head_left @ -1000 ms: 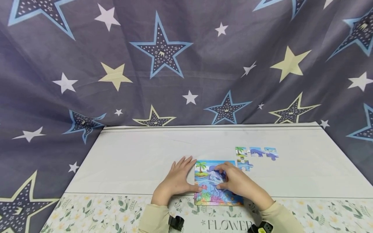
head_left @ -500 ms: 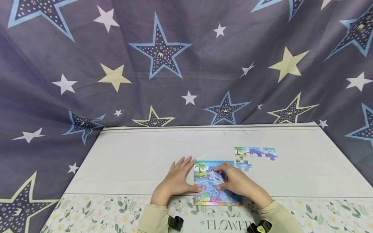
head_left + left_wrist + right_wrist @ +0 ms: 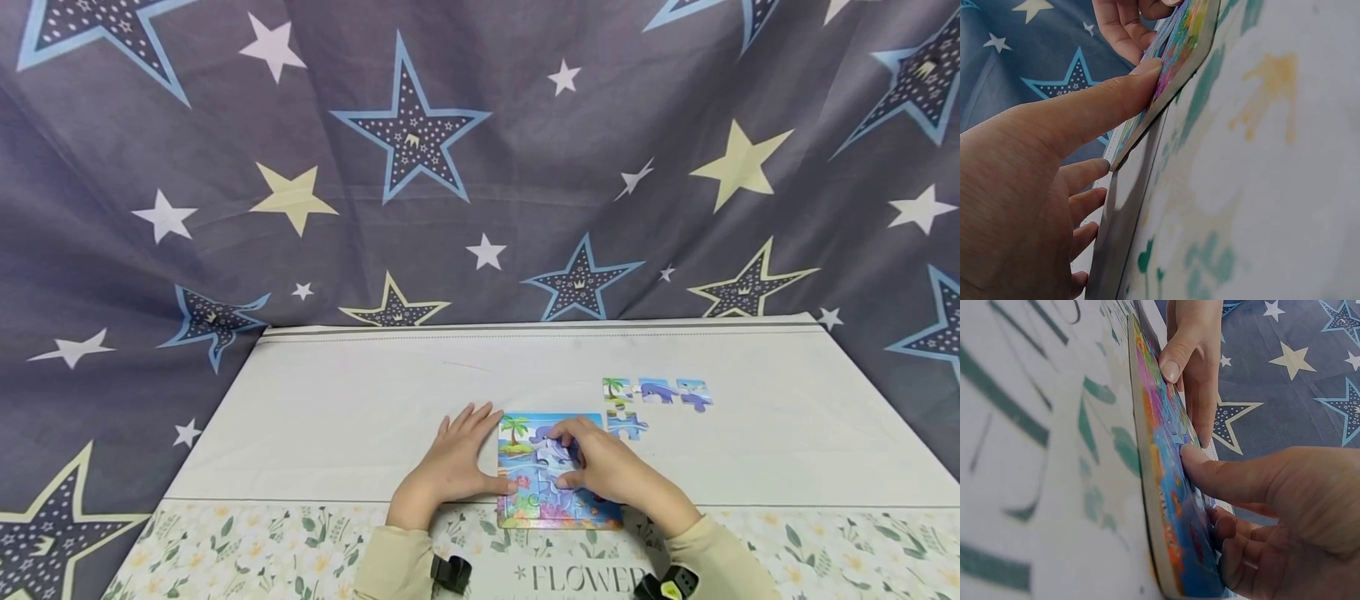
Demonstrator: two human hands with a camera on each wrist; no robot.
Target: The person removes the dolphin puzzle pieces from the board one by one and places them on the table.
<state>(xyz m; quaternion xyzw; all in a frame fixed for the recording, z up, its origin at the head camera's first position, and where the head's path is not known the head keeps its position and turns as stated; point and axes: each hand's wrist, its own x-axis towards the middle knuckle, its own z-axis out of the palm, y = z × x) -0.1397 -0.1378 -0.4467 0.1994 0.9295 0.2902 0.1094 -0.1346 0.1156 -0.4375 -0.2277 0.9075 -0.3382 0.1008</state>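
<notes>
A jigsaw puzzle (image 3: 517,508) with a sea picture, showing a dolphin and a palm tree, lies flat on the table in the head view. My left hand (image 3: 453,471) rests at its left side, the thumb on the puzzle's face and the straight fingers spread beyond its edge. My right hand (image 3: 611,471) is over the puzzle's right half. Its thumb and index finger hold a dolphin puzzle piece (image 3: 553,455) at the puzzle's middle, and its other fingers are curled. That hand hides part of the picture. In the right wrist view the thumb (image 3: 1200,464) touches the puzzle's surface.
Several loose or joined puzzle pieces (image 3: 657,392) lie behind and right of the puzzle on the white table (image 3: 375,417). A flowered cloth (image 3: 285,542) with printed lettering covers the front. A star-patterned curtain (image 3: 480,208) hangs behind and at the sides.
</notes>
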